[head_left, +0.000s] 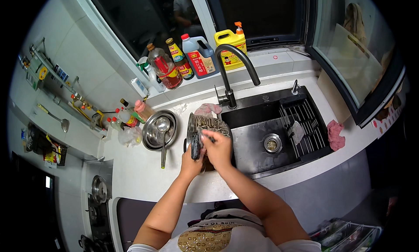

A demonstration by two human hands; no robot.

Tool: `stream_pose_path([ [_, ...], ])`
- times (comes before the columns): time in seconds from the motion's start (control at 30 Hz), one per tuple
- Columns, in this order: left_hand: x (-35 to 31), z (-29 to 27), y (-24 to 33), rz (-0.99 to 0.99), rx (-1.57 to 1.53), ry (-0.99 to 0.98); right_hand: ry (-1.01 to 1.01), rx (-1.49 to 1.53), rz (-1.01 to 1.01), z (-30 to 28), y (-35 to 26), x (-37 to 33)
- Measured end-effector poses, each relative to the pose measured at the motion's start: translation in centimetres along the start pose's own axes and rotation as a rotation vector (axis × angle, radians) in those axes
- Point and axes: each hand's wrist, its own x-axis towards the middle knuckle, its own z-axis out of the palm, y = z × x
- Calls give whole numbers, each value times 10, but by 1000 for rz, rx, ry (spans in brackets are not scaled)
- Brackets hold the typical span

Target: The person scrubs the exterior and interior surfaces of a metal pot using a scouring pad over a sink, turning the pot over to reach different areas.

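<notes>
Our left hand (190, 163) holds the six o'clock end of a dark strip (195, 143) over the pot (190, 122); it runs toward twelve. Our right hand (218, 149) is at three, fingers bent, but we can't tell if they pinch. At twelve, a grey jug (194, 44) wears a red label (201, 65) with writing.

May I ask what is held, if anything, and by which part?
A dark piece, by its near end, in the left hand; the right hand cannot be judged.

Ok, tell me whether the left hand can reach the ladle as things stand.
Probably yes: the ladle juts past the bowl with nothing visibly between it and the left hand, though that hand grips a dark item.
</notes>
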Motion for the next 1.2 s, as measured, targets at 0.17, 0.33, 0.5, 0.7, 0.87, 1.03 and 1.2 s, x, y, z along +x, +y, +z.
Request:
stream_pose_path([
  [0.17,1,-7,-14,-41,-15,-67,-36,-144,-172,-3,3,-25],
  [0.33,-1,-5,-22,-100,-35,-62,-60,51,22,-1,3,-17],
  [0.5,4,-6,-22,-99,12,-64,-71,29,16,5,4,-5],
  [0.7,0,-8,-23,-133,-6,-117,-54,-5,-15,1,2,-8],
  [0.87,5,-10,-13,-114,-58,-92,-62,-23,-26,8,6,-6],
  [1.03,1,-12,-18,-69,12,-154,-79,31,-33,-3,13,-25],
  [1.2,3,-10,-9,-117,-26,-102,-31,21,-38,9,-9,11],
])
